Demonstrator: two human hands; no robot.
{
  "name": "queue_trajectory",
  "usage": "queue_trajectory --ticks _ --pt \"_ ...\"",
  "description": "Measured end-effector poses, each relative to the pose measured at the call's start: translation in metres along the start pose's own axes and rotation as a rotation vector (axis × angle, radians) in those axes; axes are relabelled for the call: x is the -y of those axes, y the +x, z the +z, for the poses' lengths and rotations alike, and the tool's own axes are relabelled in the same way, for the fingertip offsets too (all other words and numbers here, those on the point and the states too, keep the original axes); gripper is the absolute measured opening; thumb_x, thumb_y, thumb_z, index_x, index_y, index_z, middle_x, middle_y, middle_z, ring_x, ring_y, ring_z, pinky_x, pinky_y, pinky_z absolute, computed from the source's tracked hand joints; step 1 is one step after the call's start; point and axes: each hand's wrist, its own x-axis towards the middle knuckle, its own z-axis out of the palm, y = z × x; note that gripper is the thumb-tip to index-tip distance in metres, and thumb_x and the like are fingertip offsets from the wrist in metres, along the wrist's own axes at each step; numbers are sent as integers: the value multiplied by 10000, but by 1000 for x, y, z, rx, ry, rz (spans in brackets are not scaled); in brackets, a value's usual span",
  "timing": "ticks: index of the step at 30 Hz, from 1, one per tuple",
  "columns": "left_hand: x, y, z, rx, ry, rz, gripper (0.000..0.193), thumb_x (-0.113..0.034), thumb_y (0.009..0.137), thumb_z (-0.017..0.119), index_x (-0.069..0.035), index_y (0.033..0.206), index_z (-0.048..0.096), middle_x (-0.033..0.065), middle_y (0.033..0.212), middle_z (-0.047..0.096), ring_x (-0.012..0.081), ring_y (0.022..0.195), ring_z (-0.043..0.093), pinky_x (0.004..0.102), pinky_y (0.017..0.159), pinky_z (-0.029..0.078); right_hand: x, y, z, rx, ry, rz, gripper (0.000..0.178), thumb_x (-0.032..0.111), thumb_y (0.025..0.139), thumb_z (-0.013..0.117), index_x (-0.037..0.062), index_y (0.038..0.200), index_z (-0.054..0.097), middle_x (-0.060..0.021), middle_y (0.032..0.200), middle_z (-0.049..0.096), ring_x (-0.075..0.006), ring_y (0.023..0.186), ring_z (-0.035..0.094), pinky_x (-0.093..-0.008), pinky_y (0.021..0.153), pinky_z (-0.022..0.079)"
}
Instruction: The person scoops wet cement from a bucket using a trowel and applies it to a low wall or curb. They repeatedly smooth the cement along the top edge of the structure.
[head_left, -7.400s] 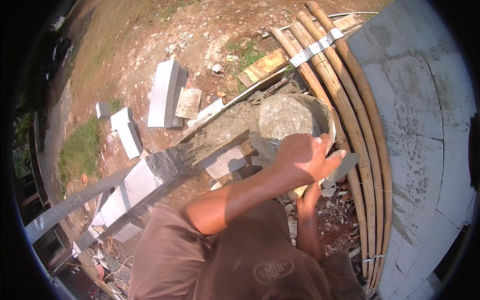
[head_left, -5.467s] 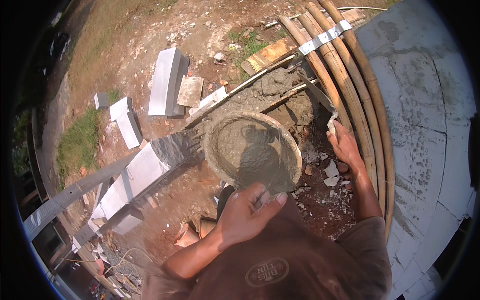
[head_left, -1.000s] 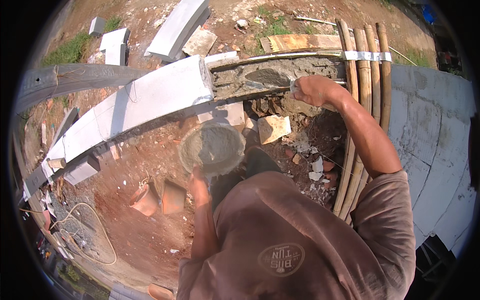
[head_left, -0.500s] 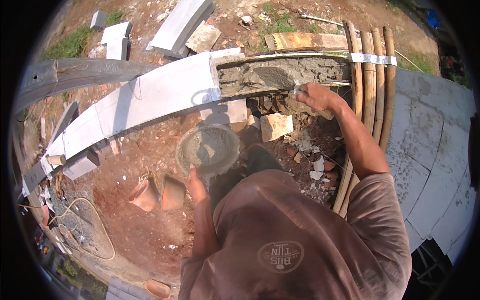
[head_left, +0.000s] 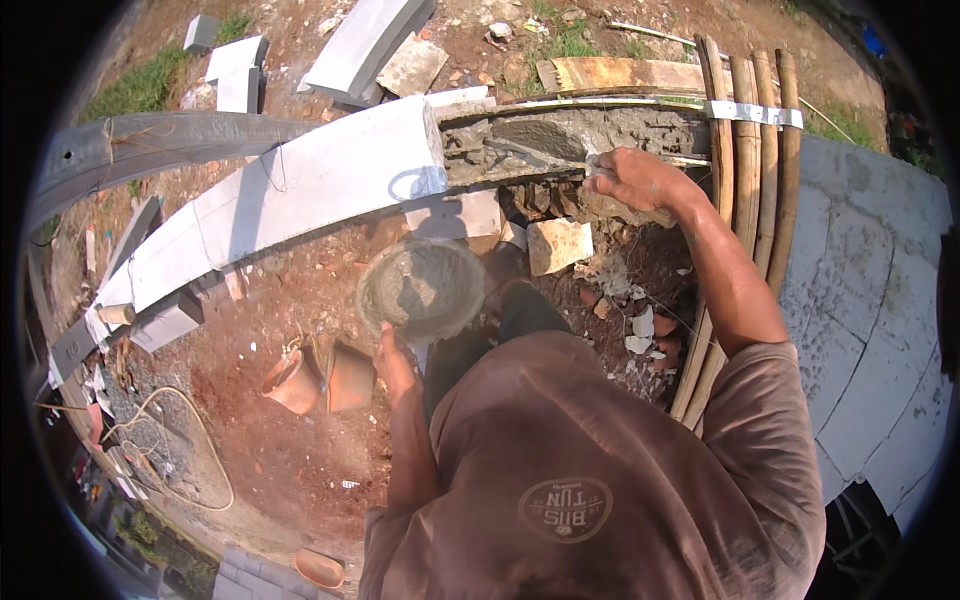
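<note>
My right hand [head_left: 635, 182] is closed round the handle of a trowel [head_left: 562, 160]. Its mortar-smeared blade lies low over the wet mortar bed [head_left: 650, 132] on top of the wall. Below and to the left, my left hand [head_left: 397, 362] grips the near rim of a round mortar basin [head_left: 366, 290]. Grey mortar coats the inside of this basin, and a shadow falls across it. A long white block [head_left: 330, 160] lies along the wall, its right end meeting the mortar bed.
Upright bamboo poles [head_left: 745, 180], bound with a pale strip, stand right of the mortar. Grey slabs [head_left: 850, 300] lie beyond them. Two clay-coloured buckets [head_left: 350, 378], broken rubble [head_left: 640, 330] and a looped hose [head_left: 225, 480] are on the ground. A grey beam [head_left: 190, 138] crosses at left.
The trowel blade has shifted slightly left and tilted flatter over the mortar. My right hand has moved a little with it. My left hand stays on the basin rim.
</note>
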Motion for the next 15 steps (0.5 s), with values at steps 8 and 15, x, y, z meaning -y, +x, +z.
queue_trajectory --ticks 8,15 --pt "0 -3 8 -2 34 9 427 -362 915 558 -139 583 410 -44 502 330 88 427 299 262 423 234 2 19 11 -107 -275 -113 367 347 858 555 -3 932 639 -217 908 654 -383 894 621 -456 782 496" --pt "13 -1 8 18 29 24 422 -376 890 595 -163 592 383 -60 495 322 73 400 290 251 398 227 5 50 22 -99 -278 -31 325 339 860 566 33 935 646 -197 960 656 -378 929 610 -443 786 501"
